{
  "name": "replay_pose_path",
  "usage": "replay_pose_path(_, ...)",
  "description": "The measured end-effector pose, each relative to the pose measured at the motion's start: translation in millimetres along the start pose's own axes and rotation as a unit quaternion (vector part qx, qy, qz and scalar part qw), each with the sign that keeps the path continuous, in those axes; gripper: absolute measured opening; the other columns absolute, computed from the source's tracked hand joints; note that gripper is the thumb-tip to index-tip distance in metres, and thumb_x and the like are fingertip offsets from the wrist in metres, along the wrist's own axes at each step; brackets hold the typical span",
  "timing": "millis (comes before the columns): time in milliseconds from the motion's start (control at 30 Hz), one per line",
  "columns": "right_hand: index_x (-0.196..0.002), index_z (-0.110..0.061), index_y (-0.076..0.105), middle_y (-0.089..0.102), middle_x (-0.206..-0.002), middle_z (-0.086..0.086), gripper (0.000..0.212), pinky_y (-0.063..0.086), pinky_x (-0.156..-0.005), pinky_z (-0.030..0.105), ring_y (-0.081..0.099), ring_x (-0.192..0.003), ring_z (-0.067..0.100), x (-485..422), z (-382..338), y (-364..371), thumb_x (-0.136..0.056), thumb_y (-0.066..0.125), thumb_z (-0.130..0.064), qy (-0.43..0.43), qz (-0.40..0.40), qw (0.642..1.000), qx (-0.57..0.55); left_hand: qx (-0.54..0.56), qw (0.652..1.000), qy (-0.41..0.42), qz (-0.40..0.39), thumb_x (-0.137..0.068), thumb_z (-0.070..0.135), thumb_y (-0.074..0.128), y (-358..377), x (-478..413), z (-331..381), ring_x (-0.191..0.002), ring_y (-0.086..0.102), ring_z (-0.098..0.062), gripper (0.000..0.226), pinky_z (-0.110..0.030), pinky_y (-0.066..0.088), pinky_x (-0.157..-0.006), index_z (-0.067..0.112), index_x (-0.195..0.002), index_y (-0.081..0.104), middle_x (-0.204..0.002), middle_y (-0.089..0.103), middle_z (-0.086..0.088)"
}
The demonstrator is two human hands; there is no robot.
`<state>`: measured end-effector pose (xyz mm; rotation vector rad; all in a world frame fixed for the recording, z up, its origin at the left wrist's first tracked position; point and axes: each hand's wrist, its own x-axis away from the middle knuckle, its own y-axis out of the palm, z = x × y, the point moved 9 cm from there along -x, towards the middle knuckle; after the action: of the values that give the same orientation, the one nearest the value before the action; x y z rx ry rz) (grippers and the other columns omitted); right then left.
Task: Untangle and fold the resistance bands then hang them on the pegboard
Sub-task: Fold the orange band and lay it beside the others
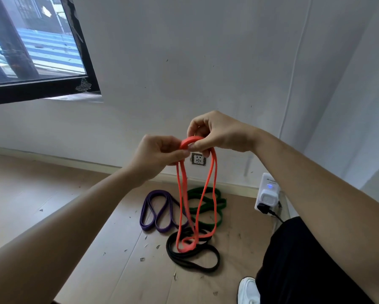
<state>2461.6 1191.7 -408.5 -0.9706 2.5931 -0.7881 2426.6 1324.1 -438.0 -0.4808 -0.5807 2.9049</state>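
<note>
left hand (155, 154), right hand (219, 132) pinch orange band (182, 194) | bands (purple (142, 216), green (221, 205), black (169, 249)) below

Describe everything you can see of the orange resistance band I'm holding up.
The orange, flat, rubbery-looking resistance band is a closed loop doubled into several strands. The left hand and right hand pinch its top, a short arc bent between them. The strands hang loosely and cross near the bottom, in front of a black band lying on the wooden floor; whether they touch it is unclear.
</note>
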Motion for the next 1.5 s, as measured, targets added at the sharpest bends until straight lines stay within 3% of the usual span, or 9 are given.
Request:
replay_pose_path(100,-0.107,0.004,0.067,0.075,-0.095,0.021,0.022,0.062,-0.085,0.045,0.075,-0.087,0.032,0.5,13.2,1.0,-0.087,0.075,-0.001,0.02,-0.003,1.0,-0.019,0.018,0.999,0.017,0.041,-0.084,0.014,0.076,-15.9,-1.3,8.1,-0.082,0.076,-0.021,0.021,-0.026,0.061,-0.075,0.004,-0.103,0.075,-0.089,0.077,-0.012)
replay_pose_path(300,-0.106,0.004,0.072,0.076,-0.1,0.02,0.02,0.059,-0.093,0.046,0.074,-0.096,0.034,3.6,36.1,9.9,-0.089,0.075,-0.006,0.031,-0.021,0.999,-0.023,0.035,0.997,-0.001,0.075,-0.087,0.018,0.072,-45.4,-0.1,3.4,-0.087,0.076,-0.021,0.015,-0.03,0.062,-0.082,0.014,-0.1,0.076,-0.09,0.078,-0.007)
replay_pose_path(567,-0.111,0.003,0.073,0.076,-0.094,0.013,0.023,0.06,-0.082,0.034,0.073,-0.088,0.025,3.0,-9.5,-17.5,-0.093,0.07,-0.01,-0.094,0.135,0.983,-0.085,0.0,0.999,-0.036,0.015,-0.087,0.016,0.073,-41.6,5.2,-17.3,-0.089,0.075,-0.019,0.013,-0.031,0.061,-0.085,0.014,-0.1,0.074,-0.092,0.077,-0.006)
replay_pose_path(767,-0.113,-0.001,0.073,0.075,-0.097,0.001,0.021,0.055,-0.081,0.022,0.07,-0.092,0.009,-4.6,-45.5,-15.7,-0.093,0.07,-0.006,-0.16,0.167,0.972,-0.037,0.014,1.0,-0.026,0.001,-0.088,0.024,0.075,-28.8,2.4,-14.7,-0.091,0.075,-0.017,0.022,-0.027,0.058,-0.081,0.017,-0.109,0.072,-0.102,0.076,-0.005)
replay_pose_path(900,-0.115,0.002,0.071,0.074,-0.099,0.003,0.024,0.055,-0.081,0.022,0.071,-0.094,0.01,-10.6,-53.5,-13.4,-0.091,0.07,-0.002,-0.169,0.154,0.973,-0.04,0.069,0.996,-0.055,-0.028,-0.078,0.037,0.082,-9.0,-1.6,-22.3,-0.106,0.071,-0.009,0.048,-0.029,0.054,-0.095,0.016,-0.119,0.069,-0.115,0.075,0.003)
replay_pose_path(1033,-0.116,0.002,0.07,0.074,-0.102,0.011,0.025,0.058,-0.082,0.029,0.072,-0.096,0.02,-8.6,-57.3,-18.0,-0.092,0.069,0.0,-0.182,0.162,0.966,-0.091,0.112,0.986,-0.097,-0.073,-0.08,0.034,0.079,22.6,0.5,-39.0,-0.111,0.07,-0.014,0.049,-0.041,0.05,-0.106,0.014,-0.123,0.067,-0.117,0.075,-0.001)
replay_pose_path(1267,-0.122,0.004,0.065,0.07,-0.104,0.026,0.027,0.053,-0.071,0.037,0.062,-0.081,0.026,2.2,-51.6,-55.3,-0.095,0.064,-0.001,-0.18,0.206,0.949,-0.159,0.174,0.964,-0.138,-0.148,-0.09,0.017,0.069,65.6,12.2,-52.2,-0.106,0.072,-0.026,0.039,-0.036,0.054,-0.092,-0.007,-0.119,0.061,-0.111,0.075,-0.013)
replay_pose_path(1367,-0.119,0.007,0.065,0.07,-0.102,0.03,0.026,0.05,-0.064,0.034,0.061,-0.074,0.024,7.6,-37.8,-74.7,-0.094,0.065,0.0,-0.174,0.242,0.937,-0.181,0.184,0.959,-0.147,-0.16,-0.09,0.015,0.07,76.0,14.9,-53.3,-0.1,0.073,-0.03,0.029,-0.038,0.057,-0.088,-0.001,-0.114,0.064,-0.104,0.075,-0.016)
replay_pose_path(1500,-0.116,0.009,0.066,0.072,-0.096,0.025,0.025,0.048,-0.061,0.032,0.058,-0.07,0.025,16.5,-21.4,-95.4,-0.092,0.067,0.003,-0.17,0.288,0.915,-0.226,0.178,0.954,-0.154,-0.186,-0.096,0.014,0.064,93.3,21.1,-57.6,-0.106,0.072,-0.029,0.028,-0.036,0.058,-0.09,0.005,-0.122,0.067,-0.111,0.076,-0.014)
